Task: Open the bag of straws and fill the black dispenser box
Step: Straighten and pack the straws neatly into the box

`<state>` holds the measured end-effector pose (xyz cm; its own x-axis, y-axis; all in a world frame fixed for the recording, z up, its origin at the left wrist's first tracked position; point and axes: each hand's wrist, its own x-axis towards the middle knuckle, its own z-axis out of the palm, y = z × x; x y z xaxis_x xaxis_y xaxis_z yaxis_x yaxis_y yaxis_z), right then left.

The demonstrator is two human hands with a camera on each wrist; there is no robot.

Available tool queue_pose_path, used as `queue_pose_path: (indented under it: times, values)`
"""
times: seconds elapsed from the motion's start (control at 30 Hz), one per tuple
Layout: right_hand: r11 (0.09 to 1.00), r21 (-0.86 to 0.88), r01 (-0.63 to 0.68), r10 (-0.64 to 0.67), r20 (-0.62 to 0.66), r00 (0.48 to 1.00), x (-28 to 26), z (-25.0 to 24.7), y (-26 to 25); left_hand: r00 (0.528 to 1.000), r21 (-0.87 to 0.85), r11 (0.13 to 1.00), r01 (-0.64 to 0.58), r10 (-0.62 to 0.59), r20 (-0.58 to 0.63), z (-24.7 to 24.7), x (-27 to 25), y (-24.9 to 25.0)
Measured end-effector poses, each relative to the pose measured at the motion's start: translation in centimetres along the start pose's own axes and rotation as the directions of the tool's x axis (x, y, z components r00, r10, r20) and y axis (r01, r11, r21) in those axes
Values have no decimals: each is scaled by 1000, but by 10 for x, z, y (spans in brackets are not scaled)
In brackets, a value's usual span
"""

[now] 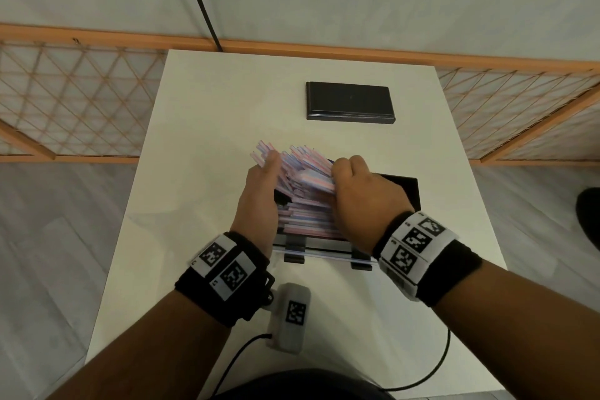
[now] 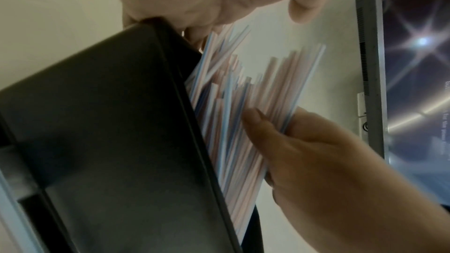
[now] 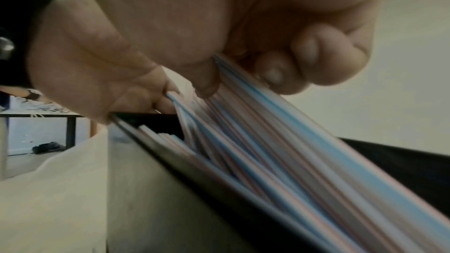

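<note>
- One left hand (image 1: 259,201) lay flat against the left ends of the straws (image 1: 302,178), fingers straight.
- A bundle of striped straws, too many to count, slanted out of the one open black dispenser box (image 1: 402,188).
- One right hand (image 1: 363,191) curled around the straws' right part.
- One black lid (image 1: 349,101) lay on the surface (image 1: 201,127) beyond the box.

Straws (image 2: 233,122) in box (image 2: 109,132) – R hand (image 2: 328,161) grips.

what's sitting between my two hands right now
The bundle of striped straws, tilted into the black dispenser box; the head view shows it.
</note>
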<state>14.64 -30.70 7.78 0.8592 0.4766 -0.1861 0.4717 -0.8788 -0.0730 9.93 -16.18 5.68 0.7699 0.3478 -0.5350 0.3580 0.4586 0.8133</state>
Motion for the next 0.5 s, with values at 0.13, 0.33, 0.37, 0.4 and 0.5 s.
queue_pose_path:
  times: [0.13, 0.33, 0.37, 0.4, 0.5]
  values:
    - [999, 27, 37, -38, 39, 999, 2, 6, -19, 999, 74, 996, -46, 48, -17, 1, 3, -2]
    - [950, 304, 74, -93, 51, 994, -4, 2, 0, 993, 292, 954, -72, 96, -68, -5, 7, -18]
    - [939, 336, 67, -81, 29, 996, -7, 1, 7, 992, 328, 942, -70, 99, -73, -5, 7, -19]
    - [931, 361, 57, -63, 4, 998, -10, 1, 14, 992, 359, 930, -72, 105, -72, -5, 7, -19]
    - [922, 384, 45, -14, -84, 996, -19, -1, 33, 992, 401, 913, -73, 107, -61, -4, 5, -16]
